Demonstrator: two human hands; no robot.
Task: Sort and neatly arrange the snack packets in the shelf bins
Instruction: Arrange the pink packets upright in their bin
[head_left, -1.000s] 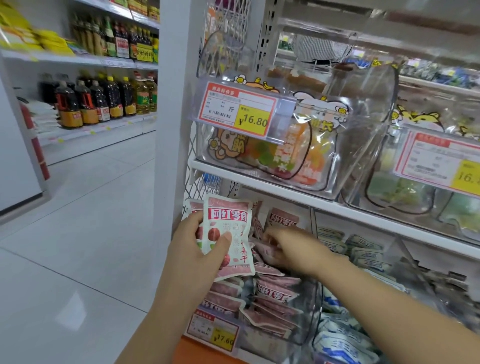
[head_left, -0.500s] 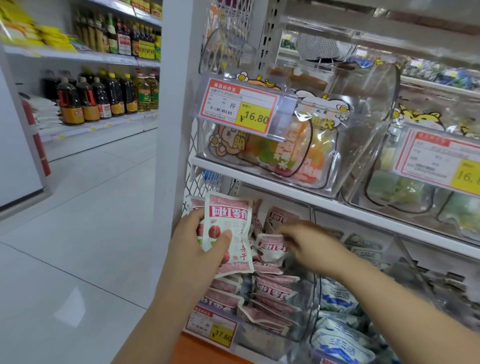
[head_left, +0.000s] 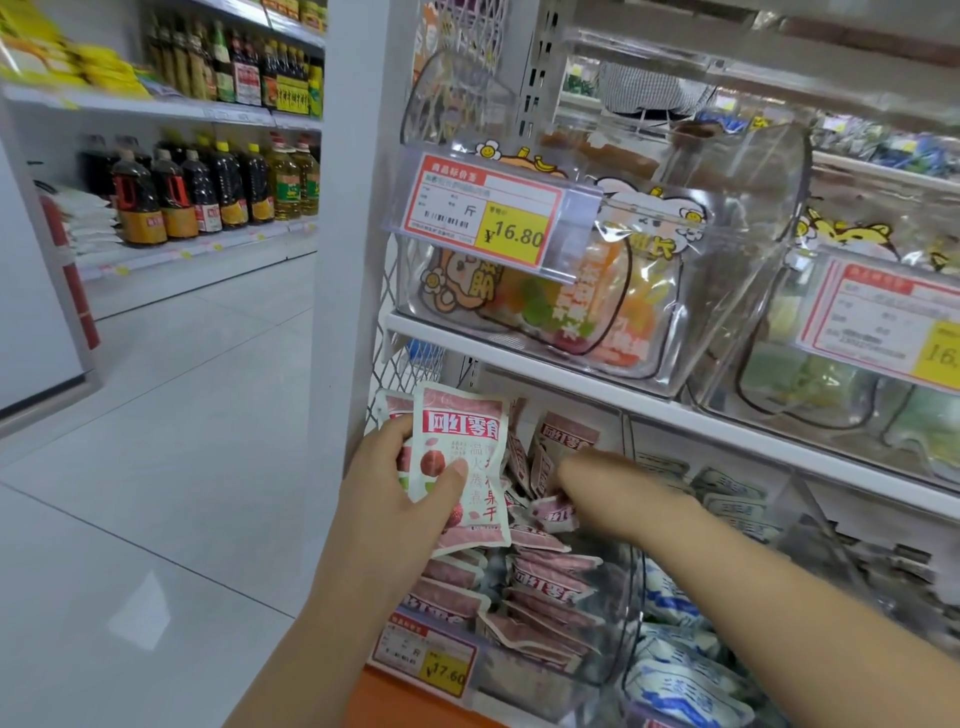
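We see glossy plastic packets (head_left: 550, 582), clear shiny plastic bins (head_left: 753, 182), a paper price tag (head_left: 483, 208), a smooth white metal shelf (head_left: 571, 378) and a polished tile floor (head_left: 156, 441).

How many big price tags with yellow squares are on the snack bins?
3. The 16.80 tag on the upper left bin, a cut-off tag on the upper right bin, the 17.60 tag on the lower bin of pink packets. Others may be hidden.

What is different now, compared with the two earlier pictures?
The right hand took hold of a small pink packet from the bin and lifted it a little. It seems to pinch it now, though blurred. The left hand grips its bundle of pink packets as before.
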